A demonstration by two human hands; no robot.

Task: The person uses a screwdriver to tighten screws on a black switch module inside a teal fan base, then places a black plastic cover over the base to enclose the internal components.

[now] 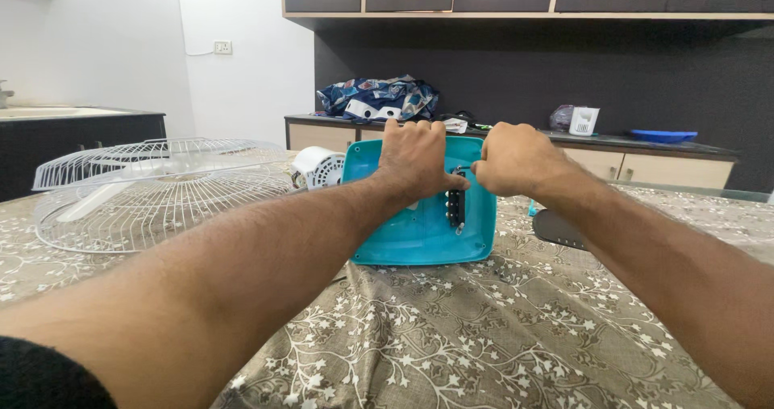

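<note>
Seen from my remote feed: my left hand [413,157] drapes over the top edge of a turquoise, glossy plastic fan base shell [403,235], a squarish tray shape with rounded corners and a raised rim, propped on edge near the middle of the bed-like surface. The fingers [419,127] curl over the rim at twelve o'clock, wrapped closed on the shell, while the thumb lies across its inner face. My right hand [516,160], just at three o'clock of the left, is bunched into a near-fist, thumb and forefinger pinched together on something small and dark at the top of a black, ribbed switch block [455,207] mounted inside the shell; I cannot tell exactly what the pinch holds.

The shell rests on a brown cotton cloth printed with white leafy sprigs [451,336], its weave soft and rumpled. At nine o'clock of the shell lie two white, domed wire fan guards [145,207], stacked, their thin radial spokes forming wide round cages, with a pale blade showing between them. A white, vented plastic motor housing [318,167] sits just beside the shell's left edge. At three o'clock, partly behind my right forearm, a dark, smooth rounded panel [558,229] lies on the cloth. At twelve o'clock, well beyond, a bundle of blue patterned fabric [379,97] sits on a dark-topped counter [645,144].
</note>
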